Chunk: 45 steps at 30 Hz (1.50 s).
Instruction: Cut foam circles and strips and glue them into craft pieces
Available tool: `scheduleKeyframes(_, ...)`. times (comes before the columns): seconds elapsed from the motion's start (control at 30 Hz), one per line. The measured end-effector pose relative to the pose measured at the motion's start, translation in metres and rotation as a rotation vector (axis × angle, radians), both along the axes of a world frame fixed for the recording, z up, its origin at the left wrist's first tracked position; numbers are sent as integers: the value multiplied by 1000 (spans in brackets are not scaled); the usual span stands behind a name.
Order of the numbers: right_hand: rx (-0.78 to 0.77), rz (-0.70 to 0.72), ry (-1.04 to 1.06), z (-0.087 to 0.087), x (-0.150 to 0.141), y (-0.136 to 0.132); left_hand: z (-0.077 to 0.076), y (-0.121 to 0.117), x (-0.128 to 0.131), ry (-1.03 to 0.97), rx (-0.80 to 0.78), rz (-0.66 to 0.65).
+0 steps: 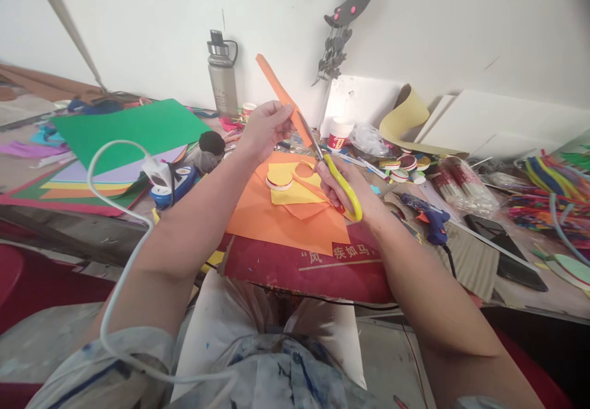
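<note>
My left hand (268,128) pinches a narrow orange paper strip (273,80), which slants up to the left above the table. In my right hand (340,183) is a pair of scissors with yellow-green handles (342,185). The scissor blades lie along the lower part of the strip; whether they have cut into it I cannot tell. Below my hands are large orange sheets (258,218) and a yellow paper piece (295,196) with rounded cut-outs. A round yellow disc with a red and white rim (279,180) rests on the yellow paper.
Coloured sheets (133,128) and a blue power socket (173,188) with a white cable lie left. A water bottle (222,80) and a paper cup (340,134) stand at the back. Right are a glue gun (431,217), a phone (504,252) and pipe cleaners (548,182).
</note>
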State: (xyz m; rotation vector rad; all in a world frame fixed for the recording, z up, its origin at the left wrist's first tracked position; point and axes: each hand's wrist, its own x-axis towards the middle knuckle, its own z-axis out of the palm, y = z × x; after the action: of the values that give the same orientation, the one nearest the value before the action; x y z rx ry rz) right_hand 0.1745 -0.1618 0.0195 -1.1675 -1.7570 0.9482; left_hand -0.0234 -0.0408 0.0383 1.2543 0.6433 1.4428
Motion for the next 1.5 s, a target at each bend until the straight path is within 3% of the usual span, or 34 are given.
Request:
scheduleKeyframes(1.0,35,-13,-10,-2,2,1,-1,3,-3,2,-3,67)
scheduleKeyframes(1.5,82,23,-21,-3,1,-1,-2,-6,5,23,-31,15)
